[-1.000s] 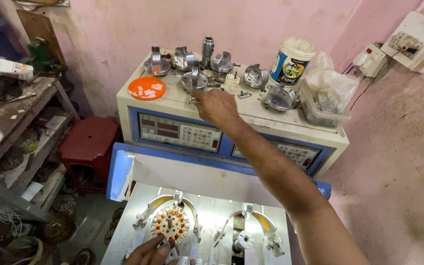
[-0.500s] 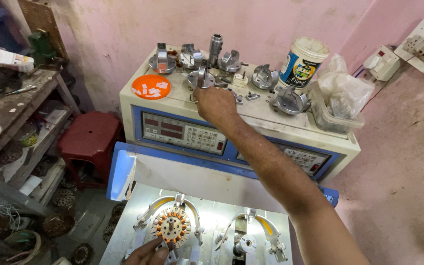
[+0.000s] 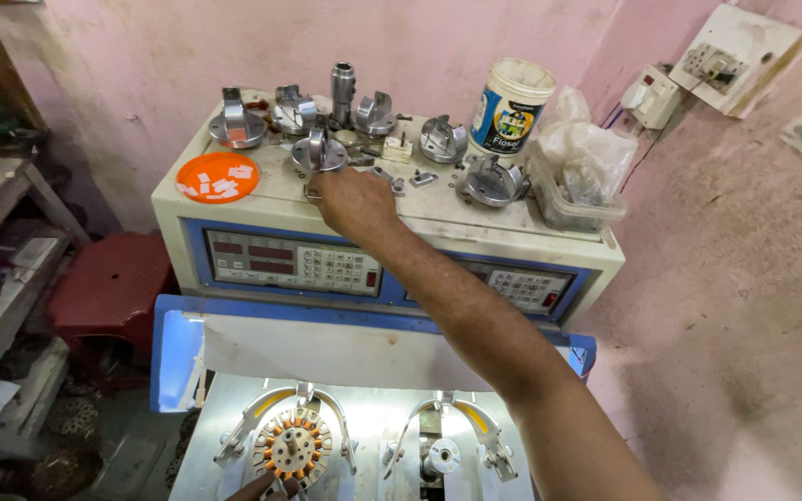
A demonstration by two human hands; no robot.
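Here the left hand point(image 3: 257, 485) is cut off at the bottom edge beside the coppery round stator point(image 3: 292, 445), its fingers unreadable. At upper centre the right hand point(image 3: 355, 199) lies knuckles-up, hiding its fingers, touching a shiny metal fixture point(image 3: 318, 153) atop the cream machine point(image 3: 475, 223).
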